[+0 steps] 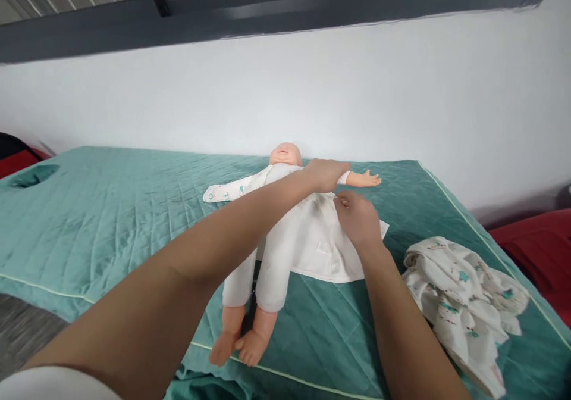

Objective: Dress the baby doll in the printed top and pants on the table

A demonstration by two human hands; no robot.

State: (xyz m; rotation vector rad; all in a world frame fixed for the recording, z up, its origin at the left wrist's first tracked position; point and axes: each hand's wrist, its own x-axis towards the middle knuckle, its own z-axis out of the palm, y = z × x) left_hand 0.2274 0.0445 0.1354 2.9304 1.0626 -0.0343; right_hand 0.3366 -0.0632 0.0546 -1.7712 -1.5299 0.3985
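Note:
A baby doll (285, 153) lies on its back on the green quilted bed (111, 209), head toward the wall, bare feet toward me. It wears a white garment (312, 239) whose flap is spread open to the right. My left hand (328, 174) reaches across the doll and rests on its far shoulder, fingers curled over the cloth. My right hand (357, 218) lies on the garment by the doll's chest, fingers pinched on the fabric edge. The doll's bare arm (366, 179) sticks out to the right.
A crumpled white patterned cloth (464, 299) lies on the bed at the right. A face hole (33, 175) is in the bed's far left corner. A white wall stands behind, with red furniture (539, 251) at the right.

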